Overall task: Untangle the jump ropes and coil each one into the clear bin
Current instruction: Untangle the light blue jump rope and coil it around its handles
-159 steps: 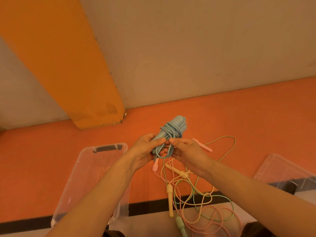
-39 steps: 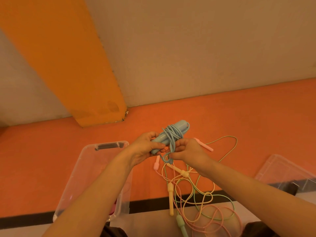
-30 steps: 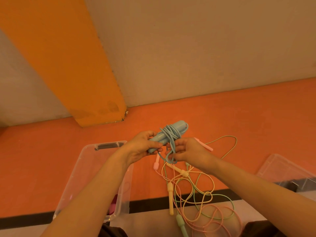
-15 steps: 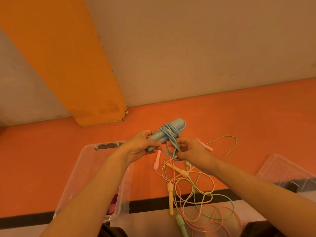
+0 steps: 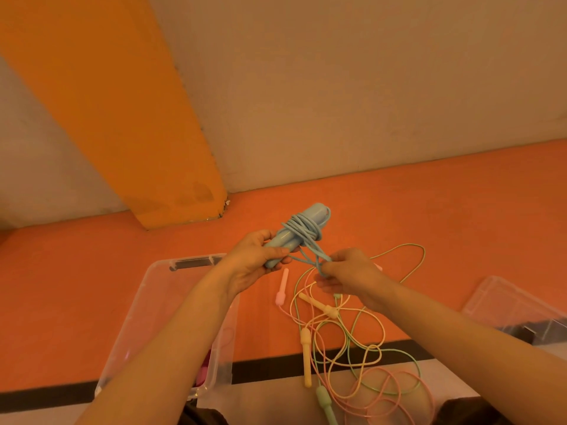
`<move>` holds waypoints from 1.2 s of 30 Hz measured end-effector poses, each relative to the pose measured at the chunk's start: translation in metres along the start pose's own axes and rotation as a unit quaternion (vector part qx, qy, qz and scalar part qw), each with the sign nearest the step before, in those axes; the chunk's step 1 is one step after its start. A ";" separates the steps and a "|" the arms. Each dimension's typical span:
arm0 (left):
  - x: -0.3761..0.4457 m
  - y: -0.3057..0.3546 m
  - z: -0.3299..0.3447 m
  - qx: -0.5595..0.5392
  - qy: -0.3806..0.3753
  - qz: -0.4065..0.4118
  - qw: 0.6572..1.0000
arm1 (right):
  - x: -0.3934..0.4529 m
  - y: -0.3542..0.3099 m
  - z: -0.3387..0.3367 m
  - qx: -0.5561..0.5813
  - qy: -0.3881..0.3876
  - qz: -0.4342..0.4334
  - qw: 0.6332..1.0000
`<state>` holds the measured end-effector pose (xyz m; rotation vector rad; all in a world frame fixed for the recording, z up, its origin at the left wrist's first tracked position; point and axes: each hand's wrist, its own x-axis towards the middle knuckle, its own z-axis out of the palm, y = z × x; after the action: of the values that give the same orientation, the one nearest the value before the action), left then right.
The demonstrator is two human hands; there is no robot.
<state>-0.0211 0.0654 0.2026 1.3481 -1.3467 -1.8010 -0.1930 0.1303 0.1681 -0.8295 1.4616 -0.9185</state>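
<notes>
Since 0.5 s ago your right hand (image 5: 346, 273) has drawn the loose blue cord a little down and right, away from the handles, so 2 or 3 strands now stretch between your hands at frame centre. Your left hand (image 5: 257, 259) is wrapped around the blue jump rope (image 5: 302, 233), fingers curled on the paired handles below the coiled turns. Your right fingers are closed, pinching the cord's free end.

To finish this wrap well, keep the cord taut and tuck the end under a turn, so the bundle holds when you lower it.

Below your left forearm, lower left, the clear bin (image 5: 147, 305) waits open, with something pink inside. Pink, yellow and green ropes (image 5: 352, 348) lie tangled on the floor at lower centre, untouched.
</notes>
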 end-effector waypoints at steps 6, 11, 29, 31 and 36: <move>0.001 0.001 0.000 -0.006 0.018 0.014 1.000 | 0.001 0.001 -0.001 0.068 0.032 -0.041 0.996; 0.001 0.001 -0.001 0.021 0.036 0.031 0.999 | 0.003 -0.015 -0.009 0.081 0.051 -0.125 0.987; 0.004 -0.007 -0.006 0.427 0.107 0.144 0.886 | -0.008 -0.027 -0.009 -0.141 0.097 -0.150 0.974; 0.004 -0.007 -0.010 0.439 0.108 0.145 0.880 | -0.008 -0.029 -0.012 -0.108 0.088 -0.123 0.983; 0.003 -0.006 -0.007 0.443 0.102 0.150 0.878 | -0.009 -0.031 -0.018 -0.108 0.030 -0.168 0.979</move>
<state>-0.0146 0.0620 0.1958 1.5572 -2.2287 -0.7844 -0.2104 0.1264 0.2007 -1.2471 1.5172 -1.0530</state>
